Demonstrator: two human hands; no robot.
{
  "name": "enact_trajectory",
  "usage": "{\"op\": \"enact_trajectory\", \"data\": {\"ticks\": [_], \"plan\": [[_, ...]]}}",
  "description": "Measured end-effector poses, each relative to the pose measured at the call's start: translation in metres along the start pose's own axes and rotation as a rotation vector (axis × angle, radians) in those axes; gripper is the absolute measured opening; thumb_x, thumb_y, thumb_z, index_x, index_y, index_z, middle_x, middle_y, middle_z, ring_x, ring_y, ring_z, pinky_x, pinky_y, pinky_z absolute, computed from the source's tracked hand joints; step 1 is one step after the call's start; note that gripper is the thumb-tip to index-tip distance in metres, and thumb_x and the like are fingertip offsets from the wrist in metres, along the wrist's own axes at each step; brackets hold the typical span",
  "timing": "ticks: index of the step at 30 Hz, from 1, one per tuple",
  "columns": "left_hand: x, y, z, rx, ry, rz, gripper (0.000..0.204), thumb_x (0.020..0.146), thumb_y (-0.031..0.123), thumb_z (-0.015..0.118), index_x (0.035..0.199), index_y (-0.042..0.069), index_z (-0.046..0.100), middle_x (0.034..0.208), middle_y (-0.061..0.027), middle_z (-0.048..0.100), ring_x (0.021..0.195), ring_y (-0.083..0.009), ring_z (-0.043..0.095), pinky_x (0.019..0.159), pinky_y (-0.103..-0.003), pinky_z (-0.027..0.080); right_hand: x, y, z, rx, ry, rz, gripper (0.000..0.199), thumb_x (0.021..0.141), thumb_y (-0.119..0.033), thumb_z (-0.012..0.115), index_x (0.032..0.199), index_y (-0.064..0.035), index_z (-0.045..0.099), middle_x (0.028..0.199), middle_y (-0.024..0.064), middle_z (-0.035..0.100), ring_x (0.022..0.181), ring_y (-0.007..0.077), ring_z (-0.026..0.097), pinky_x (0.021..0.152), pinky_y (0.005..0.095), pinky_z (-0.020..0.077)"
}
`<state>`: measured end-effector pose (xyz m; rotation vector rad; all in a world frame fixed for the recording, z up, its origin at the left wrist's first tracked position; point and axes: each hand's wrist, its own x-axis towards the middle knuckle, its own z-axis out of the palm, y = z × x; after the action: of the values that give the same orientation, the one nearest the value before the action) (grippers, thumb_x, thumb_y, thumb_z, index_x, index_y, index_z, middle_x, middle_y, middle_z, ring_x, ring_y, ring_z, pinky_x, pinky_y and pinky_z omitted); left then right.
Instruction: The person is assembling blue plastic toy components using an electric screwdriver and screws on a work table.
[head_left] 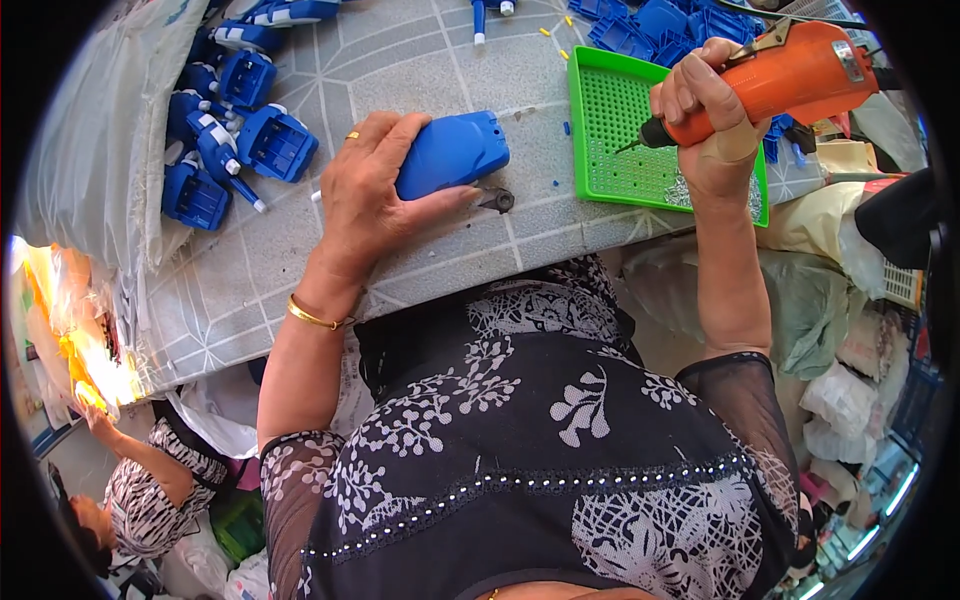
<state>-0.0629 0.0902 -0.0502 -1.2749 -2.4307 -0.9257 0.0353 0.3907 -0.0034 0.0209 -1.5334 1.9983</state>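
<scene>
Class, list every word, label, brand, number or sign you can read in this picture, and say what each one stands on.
No text can be read.
Orange power tool in the right hand: a small silvery plate; any marks are too small to read.
Blue casing under the left hand: no lettering can be made out.
Green tray: none can be made out.

Tray [622,125] right of held housing [455,158]

Tabletop [535,225] leaves a lane between blue casing [455,155] and obstructing green tray [578,125].
</scene>
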Motion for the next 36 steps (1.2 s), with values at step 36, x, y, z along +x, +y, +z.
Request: {"op": "enact_trajectory", "data": {"ticks": [36], "plan": [[-0.003,-0.003,0.000,0.013,0.009,-0.003,0.068,0.070,0.051,0.089,0.116,0.005,0.070,0.106,-0.0120,0.067,0.094,-0.0328,0.068,0.081,-0.043,0.056,0.043,0.044,0.092,1.264,-0.586,0.032,0.013,0.095,-0.008,0.062,0.103,-0.0100,0.052,0.064,0.0010,0.049,0.050,0.0162,0.051,0.055,0.0353,0.0484]]}}
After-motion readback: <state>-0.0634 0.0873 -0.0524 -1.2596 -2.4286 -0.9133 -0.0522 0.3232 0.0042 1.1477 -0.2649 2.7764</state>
